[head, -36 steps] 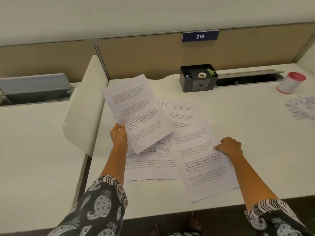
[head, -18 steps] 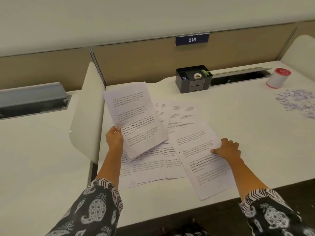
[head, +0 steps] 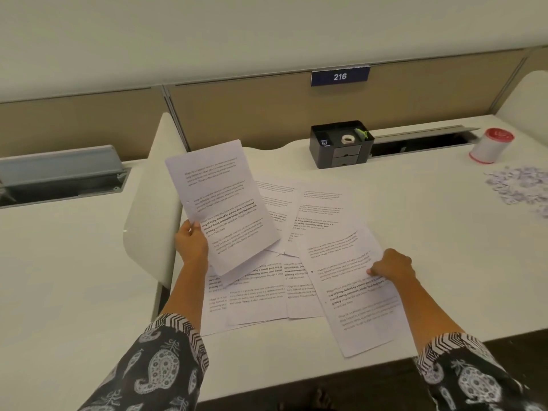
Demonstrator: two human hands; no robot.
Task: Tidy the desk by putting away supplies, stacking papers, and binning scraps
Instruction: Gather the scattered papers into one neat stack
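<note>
— Desk (head: 415, 232) surface: white, with a partition behind. What is the status of the papers?

— Left hand (head: 191, 243) pinches the held sheet (head: 222, 203) at its lower left edge. The thumb is on the printed face, and the sheet is raised off the desk and tilted. Right hand (head: 391, 266) has its fingers curled at the right edge of the near sheet (head: 355, 295), which lies flat with one corner close to the front edge. It reads as a pinch, but I cannot tell whether the thumb is under the paper. Loose sheets (head: 258, 301) lie fanned and overlapping between the two hands.

— Likely faults from here?

— Fault 1: the held sheet is gripped at one edge only. A quick swing could let it flop or crease at the pinch.
Fault 2: the near sheet overlaps the loose sheets. Dragging it sideways could carry those below along, and anything pushed toward the front edge may slide off.
Fault 3: the sheets lie at differing angles. If they are joined without squaring, the stack would probably come out skewed.

— And the scraps (head: 516, 188)?

— They are at the far right, well apart from the papers and near the canister (head: 490, 145). The risk is low, unless a sleeve or a waft of paper scatters them.
</note>
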